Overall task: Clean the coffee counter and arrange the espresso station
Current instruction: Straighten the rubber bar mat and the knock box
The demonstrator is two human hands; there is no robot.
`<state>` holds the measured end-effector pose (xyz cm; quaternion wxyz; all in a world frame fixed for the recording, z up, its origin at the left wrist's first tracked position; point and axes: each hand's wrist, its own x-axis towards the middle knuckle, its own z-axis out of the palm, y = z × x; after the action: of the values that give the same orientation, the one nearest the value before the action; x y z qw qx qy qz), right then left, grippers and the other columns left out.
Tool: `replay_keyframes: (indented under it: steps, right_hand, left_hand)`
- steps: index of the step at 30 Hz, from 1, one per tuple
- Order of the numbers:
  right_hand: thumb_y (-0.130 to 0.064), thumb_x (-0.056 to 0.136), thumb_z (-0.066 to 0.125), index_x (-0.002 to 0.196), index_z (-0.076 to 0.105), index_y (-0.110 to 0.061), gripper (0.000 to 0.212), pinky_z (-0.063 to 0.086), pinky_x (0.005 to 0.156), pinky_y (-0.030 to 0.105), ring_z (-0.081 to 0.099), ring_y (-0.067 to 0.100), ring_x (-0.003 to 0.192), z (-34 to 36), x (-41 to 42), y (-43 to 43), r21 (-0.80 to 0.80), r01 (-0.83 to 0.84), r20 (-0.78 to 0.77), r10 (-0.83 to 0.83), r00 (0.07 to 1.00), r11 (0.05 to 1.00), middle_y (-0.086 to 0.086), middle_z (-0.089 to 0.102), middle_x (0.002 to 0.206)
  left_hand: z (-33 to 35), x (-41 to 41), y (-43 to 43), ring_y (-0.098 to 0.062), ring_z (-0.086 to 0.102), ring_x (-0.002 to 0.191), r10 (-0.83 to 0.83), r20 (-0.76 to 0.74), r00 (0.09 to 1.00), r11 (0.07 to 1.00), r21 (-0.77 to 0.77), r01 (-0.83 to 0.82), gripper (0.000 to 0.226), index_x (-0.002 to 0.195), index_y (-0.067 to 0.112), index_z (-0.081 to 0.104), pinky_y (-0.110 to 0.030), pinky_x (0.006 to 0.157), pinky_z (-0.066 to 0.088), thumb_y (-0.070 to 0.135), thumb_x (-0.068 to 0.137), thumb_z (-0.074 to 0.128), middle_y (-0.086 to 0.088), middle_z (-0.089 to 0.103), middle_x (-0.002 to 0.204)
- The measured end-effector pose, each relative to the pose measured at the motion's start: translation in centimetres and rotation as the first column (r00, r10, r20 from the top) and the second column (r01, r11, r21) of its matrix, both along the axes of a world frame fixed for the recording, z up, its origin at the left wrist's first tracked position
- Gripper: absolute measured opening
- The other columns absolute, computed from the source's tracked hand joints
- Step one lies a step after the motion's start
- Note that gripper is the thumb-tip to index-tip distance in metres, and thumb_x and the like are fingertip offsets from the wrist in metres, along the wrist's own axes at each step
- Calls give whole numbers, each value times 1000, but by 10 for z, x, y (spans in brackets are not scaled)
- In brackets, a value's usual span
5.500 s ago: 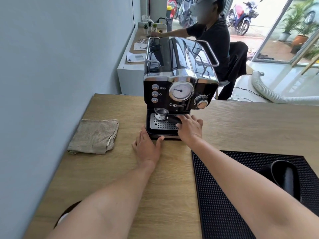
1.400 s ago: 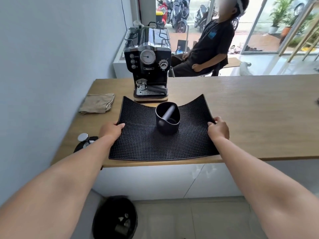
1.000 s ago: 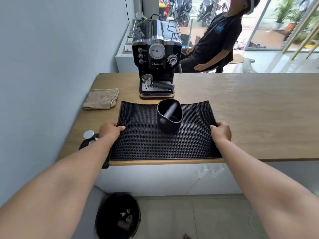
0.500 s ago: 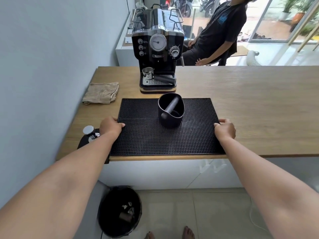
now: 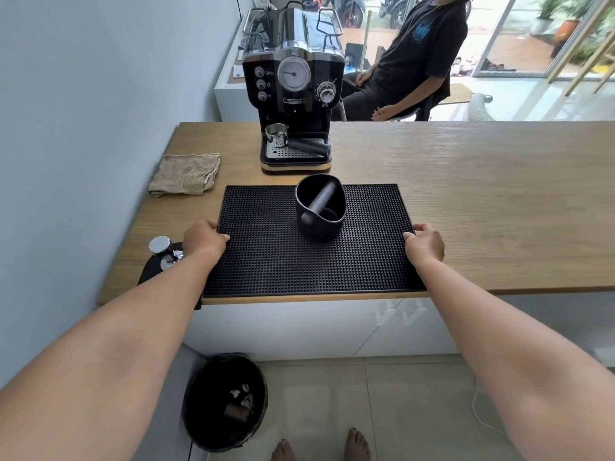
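Note:
A black rubber bar mat (image 5: 266, 261) lies flat on the wooden counter (image 5: 482, 194), reaching its near edge. My left hand (image 5: 203, 237) grips the mat's left edge and my right hand (image 5: 425, 242) grips its right edge. A black knock box (image 5: 320, 207) with a bar across it stands on the mat's far middle. Behind it sits the black espresso machine (image 5: 294, 84), with a portafilter (image 5: 299, 143) resting on its drip tray. A folded beige cloth (image 5: 186, 174) lies left of the machine.
A steel tamper (image 5: 163, 249) stands on a small black pad by my left wrist, near the grey wall. Below the counter a black bin (image 5: 224, 400) holds scraps. A person in dark clothes sits behind the counter. My bare feet show on the tiled floor.
The mat was curled up at its sides and lifted; it now lies flat in front of the machine, pulled slightly toward the near edge. Both hands stay on its edges.

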<state>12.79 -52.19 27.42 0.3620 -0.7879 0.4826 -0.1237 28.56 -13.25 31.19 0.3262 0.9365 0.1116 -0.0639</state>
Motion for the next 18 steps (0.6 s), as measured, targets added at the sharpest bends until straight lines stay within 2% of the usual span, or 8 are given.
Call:
replay_keyframes:
  steps: [12, 15, 16, 18]
  right_hand:
    - [-28, 93, 63, 123, 61, -20, 31, 43, 105, 46, 54, 32, 122, 2, -1, 2, -23, -15, -15, 15, 1000, 1000, 11, 62, 129]
    - [-27, 96, 60, 127, 59, -18, 32, 39, 107, 44, 48, 33, 127, 4, -2, 4, -70, -29, -48, 26, 999, 997, 14, 57, 132]
    - [-27, 97, 58, 129, 58, -17, 33, 37, 108, 43, 44, 33, 130, 5, -3, 6, -93, -36, -70, 30, 997, 995, 15, 55, 134]
    - [-28, 100, 52, 134, 55, -17, 36, 32, 108, 43, 39, 33, 132, 7, -6, 13, -159, -58, -124, 39, 991, 986, 16, 48, 138]
  left_hand:
    - [-3, 3, -1, -30, 60, 112, 4, -16, 1000, 998, 55, -3, 34, 114, 14, 64, -35, 88, 45, 23, 83, 76, -11, 67, 118]
    - [-3, 3, -2, -31, 60, 112, -4, -21, 1000, 998, 62, 6, 32, 113, 14, 63, -36, 86, 45, 21, 84, 75, -12, 65, 120]
    - [-2, 2, -4, -32, 58, 113, -8, -7, 1000, 996, 89, 9, 33, 115, 15, 63, -37, 88, 45, 22, 85, 75, -13, 61, 123]
    - [-3, -2, -8, -33, 52, 119, -71, 76, 995, 961, 273, 47, 36, 122, 20, 61, -42, 96, 43, 21, 87, 71, -13, 54, 130]
